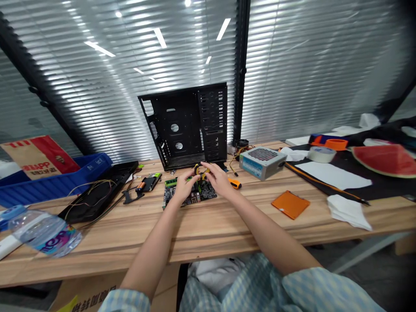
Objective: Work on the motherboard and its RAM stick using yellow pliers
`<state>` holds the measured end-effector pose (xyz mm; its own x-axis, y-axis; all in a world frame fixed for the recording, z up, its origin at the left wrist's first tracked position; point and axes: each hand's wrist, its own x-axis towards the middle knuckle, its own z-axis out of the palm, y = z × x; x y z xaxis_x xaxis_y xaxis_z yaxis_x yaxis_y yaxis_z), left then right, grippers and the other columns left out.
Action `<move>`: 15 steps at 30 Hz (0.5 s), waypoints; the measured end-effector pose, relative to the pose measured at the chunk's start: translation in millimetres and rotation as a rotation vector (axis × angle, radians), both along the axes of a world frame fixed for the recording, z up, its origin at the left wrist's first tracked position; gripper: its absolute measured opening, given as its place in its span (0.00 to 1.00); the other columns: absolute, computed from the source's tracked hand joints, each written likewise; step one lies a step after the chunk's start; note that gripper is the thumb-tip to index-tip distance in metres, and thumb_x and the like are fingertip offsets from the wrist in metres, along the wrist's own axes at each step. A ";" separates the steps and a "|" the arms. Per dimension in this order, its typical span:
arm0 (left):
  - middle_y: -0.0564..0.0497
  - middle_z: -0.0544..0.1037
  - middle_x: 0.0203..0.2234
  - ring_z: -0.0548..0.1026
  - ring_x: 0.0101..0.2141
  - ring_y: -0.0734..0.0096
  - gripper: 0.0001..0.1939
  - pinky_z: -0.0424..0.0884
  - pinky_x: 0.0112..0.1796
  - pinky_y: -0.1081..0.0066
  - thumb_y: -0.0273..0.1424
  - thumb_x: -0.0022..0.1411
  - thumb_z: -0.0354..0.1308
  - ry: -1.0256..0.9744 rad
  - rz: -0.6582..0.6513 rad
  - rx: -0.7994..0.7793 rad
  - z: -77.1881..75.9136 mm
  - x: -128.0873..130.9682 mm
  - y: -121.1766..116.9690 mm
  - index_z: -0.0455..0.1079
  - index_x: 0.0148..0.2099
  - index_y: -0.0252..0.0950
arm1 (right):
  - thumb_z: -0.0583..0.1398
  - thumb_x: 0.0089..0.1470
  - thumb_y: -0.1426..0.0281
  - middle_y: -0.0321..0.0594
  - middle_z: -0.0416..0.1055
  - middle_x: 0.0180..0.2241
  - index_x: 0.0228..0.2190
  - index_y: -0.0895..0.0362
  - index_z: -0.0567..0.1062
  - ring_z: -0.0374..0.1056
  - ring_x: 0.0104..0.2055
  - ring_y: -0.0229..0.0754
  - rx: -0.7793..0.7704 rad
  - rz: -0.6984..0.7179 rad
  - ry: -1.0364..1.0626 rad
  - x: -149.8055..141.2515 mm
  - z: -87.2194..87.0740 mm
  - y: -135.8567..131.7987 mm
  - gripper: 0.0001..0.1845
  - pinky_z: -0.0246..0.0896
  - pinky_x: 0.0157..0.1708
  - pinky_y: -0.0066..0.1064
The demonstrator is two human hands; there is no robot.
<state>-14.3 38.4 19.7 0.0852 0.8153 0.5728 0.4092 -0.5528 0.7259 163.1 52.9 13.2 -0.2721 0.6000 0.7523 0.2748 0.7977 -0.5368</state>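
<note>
A green and black motherboard lies flat on the wooden table in front of an empty black computer case. Both my hands meet above the board's far edge. My left hand and my right hand have their fingers curled round a small black and yellow part, held between them just over the board. What the part is I cannot make out.
A grey power supply with cables, an orange-handled screwdriver, an orange flat piece, tape rolls and a watermelon slice lie right. Left are a black side panel, blue bin, water bottle.
</note>
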 end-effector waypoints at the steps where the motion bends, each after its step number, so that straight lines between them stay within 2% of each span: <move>1: 0.48 0.81 0.39 0.76 0.42 0.60 0.13 0.69 0.47 0.64 0.37 0.58 0.59 0.001 -0.003 0.000 0.2 -0.1 -0.2 0.76 0.42 0.34 | 0.50 0.62 0.70 0.46 0.67 0.50 0.58 0.50 0.66 0.65 0.50 0.44 -0.007 0.008 0.005 -0.1 -0.3 0.1 0.23 0.64 0.51 0.41; 8: 0.46 0.81 0.39 0.76 0.42 0.60 0.16 0.68 0.48 0.63 0.38 0.58 0.59 0.009 0.002 -0.027 1.8 -2.5 -0.7 0.76 0.44 0.33 | 0.49 0.62 0.68 0.46 0.65 0.53 0.62 0.50 0.59 0.68 0.39 0.39 -0.119 0.122 0.085 -1.7 -3.3 0.0 0.26 0.72 0.38 0.35; 15: 0.48 0.80 0.38 0.74 0.41 0.61 0.17 0.68 0.46 0.63 0.39 0.59 0.58 0.030 0.011 -0.040 -0.6 -7.2 3.1 0.76 0.45 0.33 | 0.47 0.62 0.71 0.47 0.65 0.53 0.59 0.50 0.64 0.69 0.42 0.41 -0.037 0.056 -0.004 -1.9 -0.4 -1.4 0.25 0.71 0.42 0.38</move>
